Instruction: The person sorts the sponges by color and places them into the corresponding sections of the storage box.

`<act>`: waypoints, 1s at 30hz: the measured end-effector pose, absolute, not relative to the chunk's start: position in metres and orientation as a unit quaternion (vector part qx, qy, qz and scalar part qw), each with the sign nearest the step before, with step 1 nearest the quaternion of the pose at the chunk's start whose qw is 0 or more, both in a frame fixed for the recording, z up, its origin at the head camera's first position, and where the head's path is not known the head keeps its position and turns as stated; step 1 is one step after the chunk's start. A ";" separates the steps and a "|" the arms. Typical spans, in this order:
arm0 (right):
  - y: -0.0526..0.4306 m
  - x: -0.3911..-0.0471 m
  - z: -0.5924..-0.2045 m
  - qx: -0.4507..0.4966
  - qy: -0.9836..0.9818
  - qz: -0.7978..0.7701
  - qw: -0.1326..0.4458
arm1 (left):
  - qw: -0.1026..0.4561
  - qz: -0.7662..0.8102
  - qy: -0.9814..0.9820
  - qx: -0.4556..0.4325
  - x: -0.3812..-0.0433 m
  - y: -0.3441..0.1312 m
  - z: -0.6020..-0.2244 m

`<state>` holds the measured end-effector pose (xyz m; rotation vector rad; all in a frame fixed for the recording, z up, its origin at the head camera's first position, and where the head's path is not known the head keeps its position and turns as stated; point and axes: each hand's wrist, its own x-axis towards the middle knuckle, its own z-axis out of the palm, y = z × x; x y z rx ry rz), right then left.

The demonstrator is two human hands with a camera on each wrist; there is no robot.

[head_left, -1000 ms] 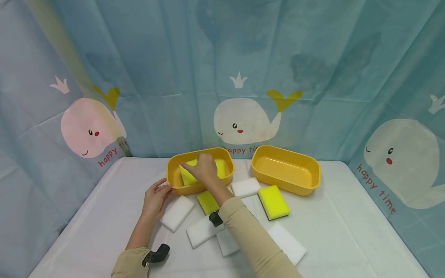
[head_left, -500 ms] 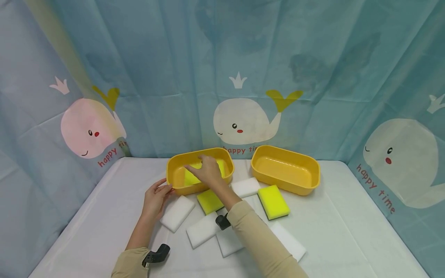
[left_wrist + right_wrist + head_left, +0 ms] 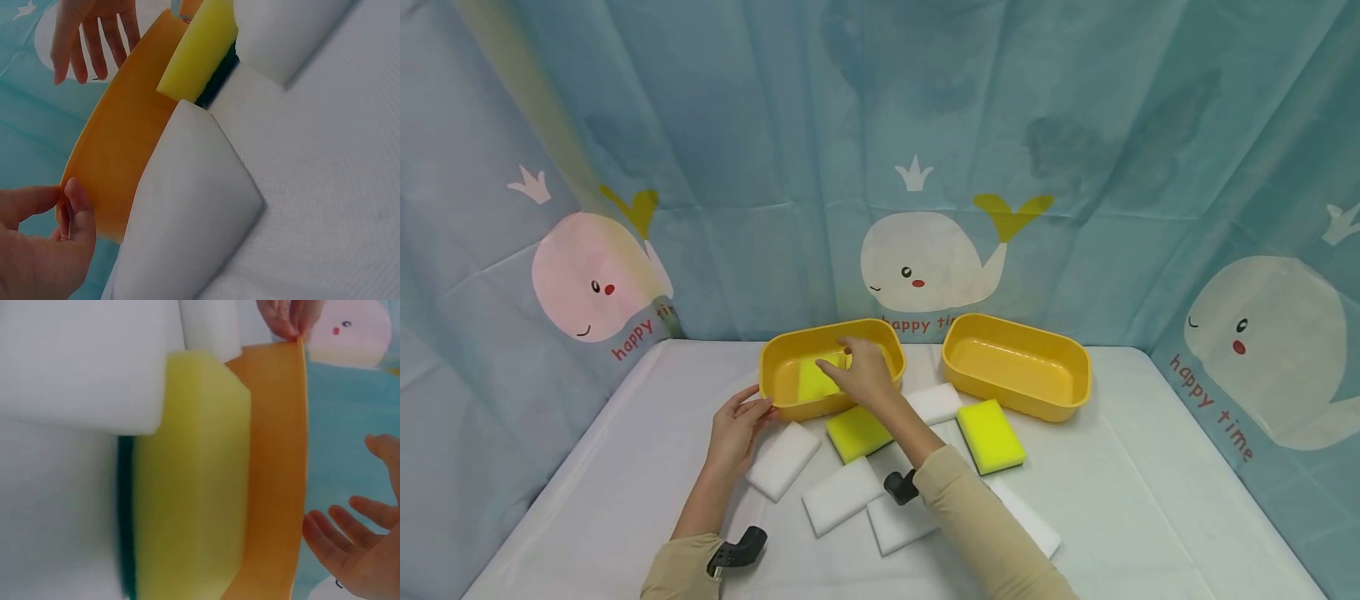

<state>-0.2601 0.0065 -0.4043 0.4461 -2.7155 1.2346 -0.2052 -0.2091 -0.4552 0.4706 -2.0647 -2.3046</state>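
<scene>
My left hand (image 3: 733, 427) pinches the near-left corner rim of the left yellow tub (image 3: 119, 150) between thumb and fingers. Inside that tub lies a yellow sponge (image 3: 815, 381), its right part covered by my other hand. Above it is my right hand (image 3: 867, 373), fingers spread and nothing held. In the right wrist view the right hand's fingers (image 3: 356, 528) appear beyond the tub's rim. Just in front of the tub lies another yellow sponge (image 3: 194, 475) with a dark green scouring side. A white foam block (image 3: 187, 206) is close by the left hand.
A second yellow tub (image 3: 1015, 367) stands to the right with nothing in it. A yellow sponge (image 3: 991, 436) lies before it. Several white foam blocks, among them one at the middle front (image 3: 842, 496), are scattered on the white-covered table (image 3: 1150, 500). Blue whale-printed curtain (image 3: 775, 167) stands behind.
My right hand has let go of the yellow sponge, now lying lower in the left tub, and shifted right and slightly toward me. The left hand stays at the rim.
</scene>
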 end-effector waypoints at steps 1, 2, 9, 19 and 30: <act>0.008 -0.259 -0.405 0.150 -0.897 0.410 0.064 | 0.006 -0.737 -0.659 0.150 -0.205 -0.209 -0.455; 0.010 -0.259 -0.405 0.152 -0.896 0.411 0.065 | 0.007 -0.738 -0.658 0.150 -0.205 -0.209 -0.455; 0.024 -0.253 -0.412 0.160 -0.891 0.420 0.065 | 0.010 -0.742 -0.655 0.145 -0.205 -0.210 -0.457; 0.039 -0.247 -0.417 0.170 -0.880 0.435 0.084 | 0.011 -0.746 -0.652 0.138 -0.205 -0.210 -0.457; 0.049 -0.236 -0.415 0.187 -0.873 0.437 0.107 | 0.009 -0.738 -0.658 0.145 -0.204 -0.209 -0.457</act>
